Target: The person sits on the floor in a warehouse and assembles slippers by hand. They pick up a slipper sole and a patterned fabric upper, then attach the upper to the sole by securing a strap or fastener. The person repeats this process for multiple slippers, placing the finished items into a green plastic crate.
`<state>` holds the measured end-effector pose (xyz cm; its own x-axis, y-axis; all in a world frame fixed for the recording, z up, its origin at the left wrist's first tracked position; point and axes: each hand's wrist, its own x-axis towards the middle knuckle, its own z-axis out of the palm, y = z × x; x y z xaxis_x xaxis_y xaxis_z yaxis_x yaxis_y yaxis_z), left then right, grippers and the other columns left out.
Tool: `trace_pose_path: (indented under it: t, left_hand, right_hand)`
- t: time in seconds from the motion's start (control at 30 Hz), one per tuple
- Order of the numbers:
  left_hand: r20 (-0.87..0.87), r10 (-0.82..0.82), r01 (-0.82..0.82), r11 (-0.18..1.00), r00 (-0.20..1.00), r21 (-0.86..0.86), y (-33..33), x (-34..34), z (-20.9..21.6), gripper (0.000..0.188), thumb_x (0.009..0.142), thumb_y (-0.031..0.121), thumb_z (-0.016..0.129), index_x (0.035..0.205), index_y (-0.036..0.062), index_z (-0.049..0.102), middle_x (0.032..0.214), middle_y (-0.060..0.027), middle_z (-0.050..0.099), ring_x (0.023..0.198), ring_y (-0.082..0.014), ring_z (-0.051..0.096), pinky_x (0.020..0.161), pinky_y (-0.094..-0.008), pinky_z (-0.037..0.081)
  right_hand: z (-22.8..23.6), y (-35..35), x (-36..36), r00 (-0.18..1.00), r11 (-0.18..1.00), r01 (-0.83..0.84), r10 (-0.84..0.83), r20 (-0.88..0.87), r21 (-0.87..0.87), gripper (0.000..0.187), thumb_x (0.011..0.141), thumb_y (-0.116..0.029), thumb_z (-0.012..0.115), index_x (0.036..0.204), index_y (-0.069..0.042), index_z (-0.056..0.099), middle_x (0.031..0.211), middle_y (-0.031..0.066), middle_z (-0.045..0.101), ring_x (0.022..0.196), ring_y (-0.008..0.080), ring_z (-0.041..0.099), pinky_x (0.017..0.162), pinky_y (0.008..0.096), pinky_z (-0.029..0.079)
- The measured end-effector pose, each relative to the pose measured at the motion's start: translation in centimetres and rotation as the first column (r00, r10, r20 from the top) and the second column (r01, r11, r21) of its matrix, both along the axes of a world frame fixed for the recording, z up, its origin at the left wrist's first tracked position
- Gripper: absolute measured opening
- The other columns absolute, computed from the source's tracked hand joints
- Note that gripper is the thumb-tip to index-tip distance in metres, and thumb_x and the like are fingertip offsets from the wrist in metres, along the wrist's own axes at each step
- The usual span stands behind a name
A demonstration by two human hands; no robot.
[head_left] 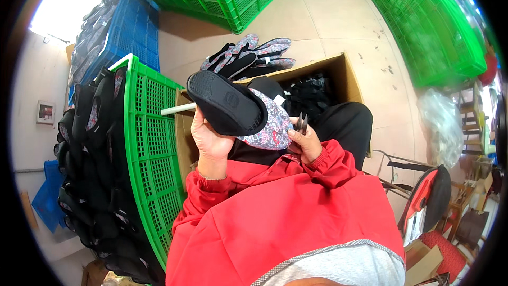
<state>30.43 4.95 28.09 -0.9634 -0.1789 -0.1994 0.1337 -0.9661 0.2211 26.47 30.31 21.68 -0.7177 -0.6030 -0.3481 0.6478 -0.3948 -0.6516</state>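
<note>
Here we are, black sole turned up at me: the slipper (231, 107) sits above my lap, over the near side of the cardboard box (355, 80). My left fingers (199, 123) are curled on it, gripping the sole's lower edge, a pale rod (178, 109) poking out just beside them. Over on the right, my right fingers (298, 137) close round dark snips (302, 123), points up, thumb against the slipper's patterned fabric. Black pieces (311, 95) fill the box, and just past it, a pile of patterned slippers (254, 57)! To my left, dark slippers (90, 153) crowd the green crate (153, 161); beyond that, the blue crate (138, 32) carries more.
</note>
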Motion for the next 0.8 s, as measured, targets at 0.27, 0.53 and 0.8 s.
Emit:
trace_pose_path:
  t: [0.27, 0.53, 0.8]
  left_hand:
    - [0.386, 0.621, -0.246, 0.692, 0.682, -0.679, -2.4, 2.1, -3.0, 0.030, 0.099, 0.016, 0.056, 0.128, 0.0095, 0.053, 0.107, -0.0002, 0.058, 0.093, -0.0125, 0.054, 0.083, -0.0316, 0.046]
    - [-0.269, -0.007, -0.222, -0.586, 0.963, -0.779, 2.2, -0.3, 5.9, 0.033, 0.071, -0.001, 0.074, 0.104, 0.0029, 0.068, 0.113, -0.0116, 0.062, 0.112, -0.0288, 0.057, 0.099, -0.0383, 0.044]
    - [-0.065, -0.355, -0.270, -0.567, 0.933, -0.779, 5.8, -4.7, 5.9, 0.039, 0.068, 0.007, 0.078, 0.107, 0.0051, 0.070, 0.107, -0.0109, 0.066, 0.104, -0.0303, 0.060, 0.093, -0.0385, 0.047]
  right_hand:
    - [1.5, 1.6, -1.5, 0.956, 0.966, 0.188, -0.138, -0.258, 0.180, 0.036, 0.086, -0.006, 0.073, 0.118, -0.002, 0.057, 0.095, 0.0025, 0.065, 0.077, 0.0077, 0.061, 0.070, 0.0225, 0.050]
    - [1.3, 2.0, -1.1, 0.918, 0.965, 0.180, -0.096, -0.386, 0.189, 0.036, 0.085, -0.005, 0.073, 0.118, 0.001, 0.059, 0.105, 0.0040, 0.065, 0.089, 0.0086, 0.061, 0.082, 0.0242, 0.051]
    - [1.0, 2.1, -0.6, 0.817, 0.947, 0.220, -0.047, -0.575, 0.234, 0.037, 0.080, -0.005, 0.077, 0.114, 0.000, 0.063, 0.107, 0.0047, 0.063, 0.097, 0.0098, 0.058, 0.087, 0.0250, 0.046]
